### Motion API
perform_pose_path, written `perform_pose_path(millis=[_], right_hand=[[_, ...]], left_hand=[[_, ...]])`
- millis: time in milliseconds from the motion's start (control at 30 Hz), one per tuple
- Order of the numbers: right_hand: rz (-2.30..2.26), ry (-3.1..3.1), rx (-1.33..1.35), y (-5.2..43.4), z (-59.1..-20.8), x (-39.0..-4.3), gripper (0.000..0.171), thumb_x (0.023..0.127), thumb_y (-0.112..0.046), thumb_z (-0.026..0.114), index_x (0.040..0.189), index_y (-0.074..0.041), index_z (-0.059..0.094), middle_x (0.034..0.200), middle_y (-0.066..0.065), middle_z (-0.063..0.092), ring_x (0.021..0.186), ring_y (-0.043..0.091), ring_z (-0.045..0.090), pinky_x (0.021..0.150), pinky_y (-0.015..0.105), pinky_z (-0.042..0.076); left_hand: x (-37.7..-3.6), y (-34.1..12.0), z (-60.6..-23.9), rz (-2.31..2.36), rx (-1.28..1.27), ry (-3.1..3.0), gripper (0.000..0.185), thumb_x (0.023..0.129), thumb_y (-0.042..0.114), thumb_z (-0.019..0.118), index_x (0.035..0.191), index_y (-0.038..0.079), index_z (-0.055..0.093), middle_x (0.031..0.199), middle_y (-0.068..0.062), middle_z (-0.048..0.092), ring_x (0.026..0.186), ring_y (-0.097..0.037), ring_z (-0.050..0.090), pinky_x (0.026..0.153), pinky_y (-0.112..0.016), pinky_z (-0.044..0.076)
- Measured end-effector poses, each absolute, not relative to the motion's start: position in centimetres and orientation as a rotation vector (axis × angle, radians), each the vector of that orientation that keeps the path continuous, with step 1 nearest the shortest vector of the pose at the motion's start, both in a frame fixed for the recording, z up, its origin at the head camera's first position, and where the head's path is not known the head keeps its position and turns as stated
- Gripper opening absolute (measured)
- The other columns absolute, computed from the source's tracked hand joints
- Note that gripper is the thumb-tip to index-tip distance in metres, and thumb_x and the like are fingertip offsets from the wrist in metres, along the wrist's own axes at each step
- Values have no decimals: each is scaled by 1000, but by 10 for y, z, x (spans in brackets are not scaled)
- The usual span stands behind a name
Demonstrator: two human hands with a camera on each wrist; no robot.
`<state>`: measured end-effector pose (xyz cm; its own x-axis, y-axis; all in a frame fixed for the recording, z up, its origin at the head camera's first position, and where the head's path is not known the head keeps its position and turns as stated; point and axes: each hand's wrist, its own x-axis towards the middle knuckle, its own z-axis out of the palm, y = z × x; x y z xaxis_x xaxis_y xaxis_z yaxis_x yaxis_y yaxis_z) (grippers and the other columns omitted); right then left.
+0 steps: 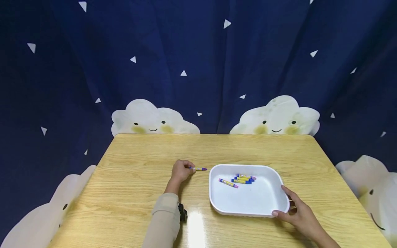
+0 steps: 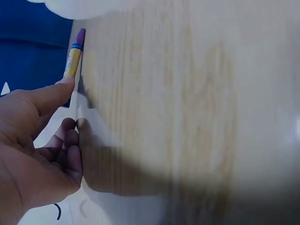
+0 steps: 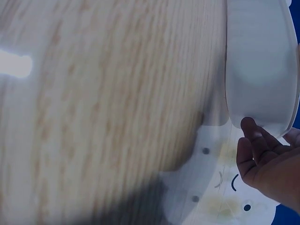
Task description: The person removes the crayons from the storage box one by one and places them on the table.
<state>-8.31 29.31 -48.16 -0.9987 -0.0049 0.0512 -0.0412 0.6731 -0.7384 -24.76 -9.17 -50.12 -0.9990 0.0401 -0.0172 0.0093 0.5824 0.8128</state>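
On the wooden table, the left hand pinches a purple crayon beside the white tray; the right hand grips the tray's near corner.

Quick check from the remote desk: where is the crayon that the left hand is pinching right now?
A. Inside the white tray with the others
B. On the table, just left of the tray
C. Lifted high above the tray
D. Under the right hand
B: the left hand pinches the crayon low on the table, just outside the left rim of the white tray, while the right hand grips the tray's near right corner.
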Motion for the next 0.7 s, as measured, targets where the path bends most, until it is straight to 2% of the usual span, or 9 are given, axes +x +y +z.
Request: perform_pose_path(millis=[200, 333, 500, 700], right_hand=[[1261, -2808, 40, 293, -481, -83, 92, 67, -24, 84, 141, -3, 34, 112, 18, 55, 79, 13, 54, 63, 25, 47], [1257, -2810, 33, 291, -481, -84, 92, 67, -24, 84, 141, -3, 34, 110, 17, 56, 79, 13, 54, 63, 25, 47], [1254, -2814, 35, 291, -481, -83, 92, 67, -25, 84, 142, -3, 34, 109, 16, 56, 79, 11, 54, 63, 24, 47], [1228, -2819, 46, 292, -481, -82, 91, 68, -25, 84, 141, -3, 34, 112, 18, 56, 79, 11, 54, 63, 24, 47]], left_hand=[[-248, -90, -503, 1316, 11, 2842, 8, 74, 6, 78, 80, 8, 73, 86, -3, 55, 84, -19, 50, 72, -34, 42], [-245, -91, -501, 1295, 34, 2858, 16, 75, 9, 77, 90, 7, 73, 93, -8, 52, 87, -22, 47, 72, -36, 41], [-234, -89, -489, 1390, 156, 2835, 30, 78, 12, 75, 106, 3, 69, 105, -18, 51, 89, -28, 52, 69, -36, 45], [-215, -79, -477, 1608, 251, 2723, 32, 78, 11, 74, 108, 2, 68, 111, -18, 55, 85, -29, 58, 67, -36, 49]])
